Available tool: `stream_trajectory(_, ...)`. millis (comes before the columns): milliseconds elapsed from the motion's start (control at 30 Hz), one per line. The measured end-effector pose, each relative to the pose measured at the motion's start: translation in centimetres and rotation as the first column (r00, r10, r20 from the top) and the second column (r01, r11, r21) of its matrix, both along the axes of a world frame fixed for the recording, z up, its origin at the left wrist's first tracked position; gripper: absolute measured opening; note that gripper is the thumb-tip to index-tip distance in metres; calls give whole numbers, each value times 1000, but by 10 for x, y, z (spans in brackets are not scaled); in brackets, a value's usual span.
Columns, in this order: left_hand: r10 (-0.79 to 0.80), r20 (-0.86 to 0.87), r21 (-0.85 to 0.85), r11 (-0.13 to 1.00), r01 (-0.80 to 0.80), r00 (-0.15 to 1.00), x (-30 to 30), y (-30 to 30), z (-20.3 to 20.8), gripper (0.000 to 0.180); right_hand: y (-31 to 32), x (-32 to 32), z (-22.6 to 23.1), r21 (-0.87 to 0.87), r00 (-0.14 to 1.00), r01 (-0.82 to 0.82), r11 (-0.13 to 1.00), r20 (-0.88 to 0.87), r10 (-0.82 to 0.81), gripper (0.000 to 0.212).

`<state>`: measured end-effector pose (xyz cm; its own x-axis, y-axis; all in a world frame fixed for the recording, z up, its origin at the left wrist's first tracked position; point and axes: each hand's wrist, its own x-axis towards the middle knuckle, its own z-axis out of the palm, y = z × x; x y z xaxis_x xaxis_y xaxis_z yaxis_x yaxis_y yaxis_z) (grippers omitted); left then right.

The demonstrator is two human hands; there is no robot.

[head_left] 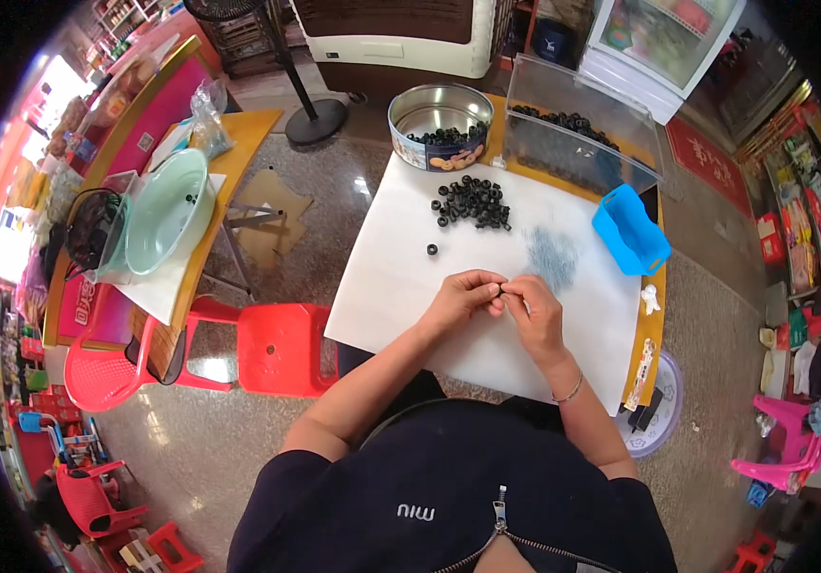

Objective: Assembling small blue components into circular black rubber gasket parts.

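My left hand (468,298) and my right hand (536,313) meet over the near part of a white sheet (382,277) on the table. Their fingertips are pinched together around a small dark piece (502,290), mostly hidden by the fingers. Beyond them lies a heap of small black ring-shaped parts (473,202). One single black ring (432,249) sits apart, closer to my left hand. Past my right hand spreads a patch of fine blue-grey bits (552,258), too small to make out.
At the table's far edge stand a round tin (439,100) and a clear plastic bin (578,143), both holding black parts. A blue plastic container (630,232) rests at the right. To the left are a red stool (284,350) and a table with a pale green basin (167,215).
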<state>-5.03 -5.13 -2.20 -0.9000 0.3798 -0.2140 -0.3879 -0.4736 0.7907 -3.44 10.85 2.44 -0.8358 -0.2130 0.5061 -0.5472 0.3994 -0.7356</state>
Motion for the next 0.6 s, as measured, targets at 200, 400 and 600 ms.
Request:
stream_trajectory(200, -59, -63, -91, 994, 53, 996, 6, 1, 12, 29, 4, 3, -4, 99, 999, -16, 995, -45, 21, 19)
stream_trajectory(400, -133, -134, -204, 973, 104, 982, 4, 0, 16, 29, 3, 6, -10, 99, 1000, 1, 995, -5, 0, 22)
stream_trajectory(600, -87, -59, -109, 991, 80, 994, 4, 2, 18, 28, -3, 13, -5, -147, 949, 38, 988, 314, 10, 17)
